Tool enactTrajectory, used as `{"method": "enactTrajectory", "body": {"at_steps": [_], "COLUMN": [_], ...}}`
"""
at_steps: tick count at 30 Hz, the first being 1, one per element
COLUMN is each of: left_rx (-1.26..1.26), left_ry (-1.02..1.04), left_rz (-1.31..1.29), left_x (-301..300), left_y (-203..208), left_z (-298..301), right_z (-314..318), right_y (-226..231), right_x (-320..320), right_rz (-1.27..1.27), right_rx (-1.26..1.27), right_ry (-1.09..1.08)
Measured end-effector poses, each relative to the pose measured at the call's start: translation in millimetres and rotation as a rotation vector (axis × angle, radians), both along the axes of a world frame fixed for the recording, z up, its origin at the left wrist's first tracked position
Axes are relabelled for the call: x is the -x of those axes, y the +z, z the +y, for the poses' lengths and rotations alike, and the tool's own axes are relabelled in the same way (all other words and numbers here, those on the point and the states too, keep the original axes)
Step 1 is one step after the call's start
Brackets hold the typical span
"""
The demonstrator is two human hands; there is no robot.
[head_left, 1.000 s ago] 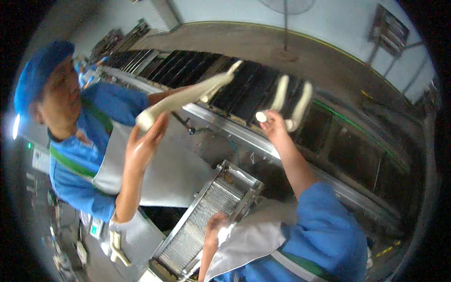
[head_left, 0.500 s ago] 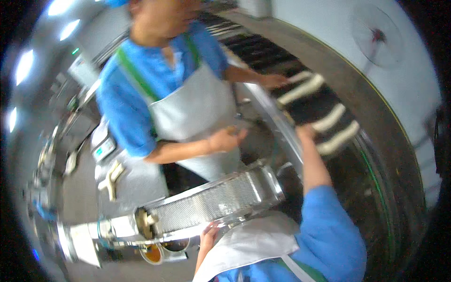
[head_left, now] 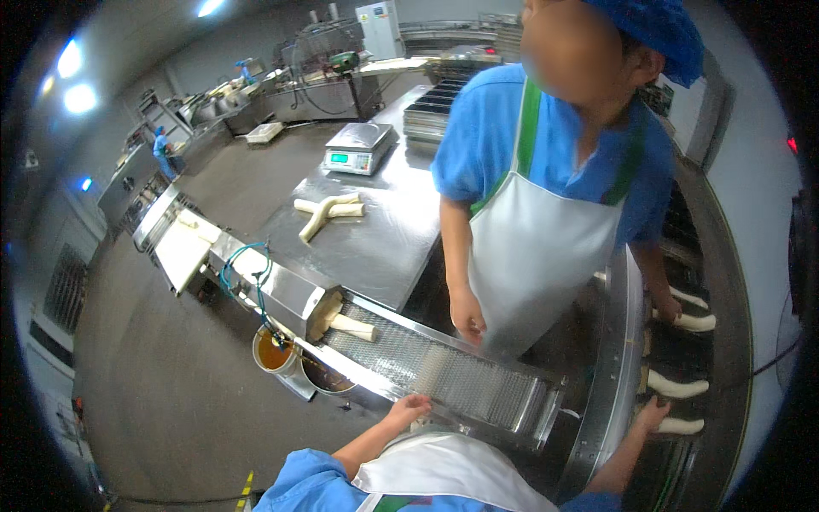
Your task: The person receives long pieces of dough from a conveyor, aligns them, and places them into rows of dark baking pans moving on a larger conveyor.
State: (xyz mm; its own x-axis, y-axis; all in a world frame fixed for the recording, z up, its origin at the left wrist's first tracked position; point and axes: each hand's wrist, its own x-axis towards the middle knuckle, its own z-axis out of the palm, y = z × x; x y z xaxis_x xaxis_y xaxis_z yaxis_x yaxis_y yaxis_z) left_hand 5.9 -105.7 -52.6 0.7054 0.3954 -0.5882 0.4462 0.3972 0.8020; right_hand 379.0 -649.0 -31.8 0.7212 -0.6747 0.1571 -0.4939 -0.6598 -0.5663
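My left hand rests at the near metal edge of a mesh conveyor, fingers loosely stretched, holding nothing. Off to the right, my right hand is at the left end of a pale dough strip on a dark slatted conveyor; its fingers appear closed on that end and partly hide it. Just beyond lies another dough strip. A co-worker's hand touches a further strip. On the mesh conveyor, a dough piece sticks out of a metal housing.
Facing me across the mesh conveyor stands a co-worker in a white apron. A steel table carries crossed dough pieces, a scale and stacked trays. Buckets stand below the housing. A metal rail separates the conveyors.
My view has swung, showing more of the room on the left. The co-worker's near hand has dropped from waist height to their side. My right hand stays by the dough strips.
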Motion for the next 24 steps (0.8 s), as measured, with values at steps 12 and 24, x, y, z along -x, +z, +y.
{"method": "enactTrajectory", "body": {"at_steps": [12,24], "left_rx": [0.001,-0.165], "left_ry": [-0.039,0.003], "left_rz": [0.054,-0.034], "left_x": [-7,3], "left_y": [14,-40], "left_z": [5,29], "right_z": [-64,-3], "right_y": [-28,-33], "right_x": [-23,51], "right_rz": [0.175,0.130], "right_rx": [-0.328,0.256], "right_ry": [0.233,-0.054]}}
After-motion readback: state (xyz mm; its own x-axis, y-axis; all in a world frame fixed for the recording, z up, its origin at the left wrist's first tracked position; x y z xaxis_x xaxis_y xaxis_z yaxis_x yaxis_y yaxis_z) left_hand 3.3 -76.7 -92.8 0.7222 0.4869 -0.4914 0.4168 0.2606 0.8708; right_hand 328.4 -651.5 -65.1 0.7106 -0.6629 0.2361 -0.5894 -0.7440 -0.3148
